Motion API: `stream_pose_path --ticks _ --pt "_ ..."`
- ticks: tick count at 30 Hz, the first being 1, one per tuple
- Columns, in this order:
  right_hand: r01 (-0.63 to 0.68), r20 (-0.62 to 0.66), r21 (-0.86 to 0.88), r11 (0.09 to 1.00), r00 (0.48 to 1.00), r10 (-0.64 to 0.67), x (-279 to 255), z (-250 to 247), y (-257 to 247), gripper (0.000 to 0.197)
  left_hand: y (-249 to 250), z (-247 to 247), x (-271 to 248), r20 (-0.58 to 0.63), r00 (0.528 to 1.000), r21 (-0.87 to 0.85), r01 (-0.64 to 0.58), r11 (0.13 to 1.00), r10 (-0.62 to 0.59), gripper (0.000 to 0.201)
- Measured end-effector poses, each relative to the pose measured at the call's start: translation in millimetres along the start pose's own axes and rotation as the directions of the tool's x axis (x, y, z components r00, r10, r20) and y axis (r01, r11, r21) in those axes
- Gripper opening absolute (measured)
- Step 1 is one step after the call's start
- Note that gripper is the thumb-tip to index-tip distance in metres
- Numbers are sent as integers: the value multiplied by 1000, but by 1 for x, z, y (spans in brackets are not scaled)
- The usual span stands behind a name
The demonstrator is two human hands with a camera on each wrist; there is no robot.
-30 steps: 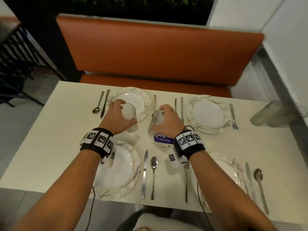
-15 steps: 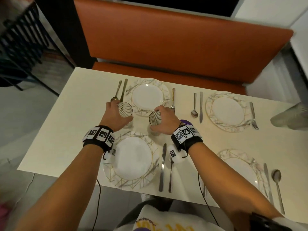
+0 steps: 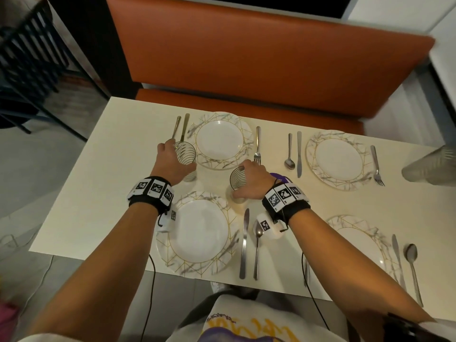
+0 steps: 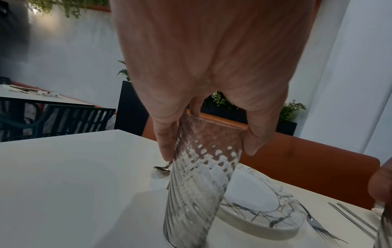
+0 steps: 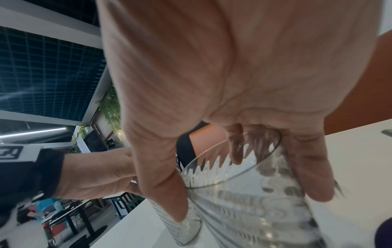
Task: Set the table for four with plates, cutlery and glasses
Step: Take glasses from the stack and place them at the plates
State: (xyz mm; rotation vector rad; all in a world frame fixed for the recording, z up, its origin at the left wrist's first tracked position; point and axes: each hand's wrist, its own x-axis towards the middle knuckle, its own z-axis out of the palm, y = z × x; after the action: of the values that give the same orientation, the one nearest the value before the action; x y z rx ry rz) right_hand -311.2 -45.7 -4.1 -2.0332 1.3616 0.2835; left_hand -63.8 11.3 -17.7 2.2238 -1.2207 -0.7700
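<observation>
Several marbled white plates lie on the cream table (image 3: pixel 118 169), each with cutlery beside it. My left hand (image 3: pixel 172 164) grips a ribbed clear glass (image 3: pixel 186 156) (image 4: pixel 199 184) from its left side; the glass stands tilted just left of the far left plate (image 3: pixel 220 140), its base at the table. My right hand (image 3: pixel 254 181) grips a second ribbed glass (image 3: pixel 238 183) (image 5: pixel 254 193) between the near left plate (image 3: pixel 199 230) and the far left plate, above the knife (image 3: pixel 244 243) and spoon (image 3: pixel 257 245).
An orange bench (image 3: pixel 246 53) runs along the table's far side. A blurred stack of glasses (image 3: pixel 431 166) lies at the right edge. A purple object (image 3: pixel 278 177) peeks out behind my right wrist. Dark chairs (image 3: pixel 29 60) stand at left.
Both hands have carried their glasses leftward along the table. The left glass now stands by the far left plate's spoon and knife; the right glass sits lower, near the near left plate.
</observation>
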Motion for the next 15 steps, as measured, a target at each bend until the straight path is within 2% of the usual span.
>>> stream_pose_path --ticks 5,9,15 --pt "-6 -2 -33 999 1000 6 -4 0 0 90 2 -1 -3 -11 1000 13 4 1000 -4 104" --pt "17 -35 -53 998 999 -19 -9 -3 3 104 6 -5 -6 -31 1000 85 4 996 -1 121" --pt "71 -144 117 991 988 -54 -26 -24 28 100 35 -9 -15 -64 991 241 -101 965 120 114"
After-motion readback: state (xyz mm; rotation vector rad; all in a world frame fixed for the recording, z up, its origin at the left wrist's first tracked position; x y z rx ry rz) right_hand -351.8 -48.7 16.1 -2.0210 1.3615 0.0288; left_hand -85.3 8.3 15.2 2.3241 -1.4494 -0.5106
